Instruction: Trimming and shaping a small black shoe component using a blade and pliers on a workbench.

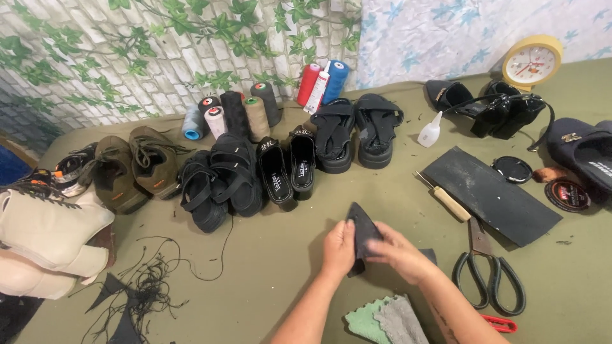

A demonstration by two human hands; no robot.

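A dark piece of material (362,234), roughly triangular, is held at the lower centre of the frame between the left hand (339,250) and the right hand (401,253). Its long axis runs from upper left to lower right, with the narrow tip pointing toward the upper left, at the row of shoes. The left fingers are closed on its left edge; the right fingers (381,246) are pinched over its right side and lower part.

The surface beneath is an olive cloth-covered floor (274,255). Among the packages and labels, a red thread cone (308,83) and a blue thread cone (336,80) stand at the upper centre, with a white tube with a red cap (318,91) leaning between them. A small white squeeze bottle (430,130) lies right of centre. A round black tin lid (512,169) and a round tin with a red label (567,194) are seen at the right, below a yellow round clock (531,60) at the upper right.

A black rectangular sheet (491,194) lies at the right, with an awl with a pale handle (446,199) beside it and large scissors (488,271) below. Green and grey cloths (382,320) are found at the bottom edge, just beside the arms.
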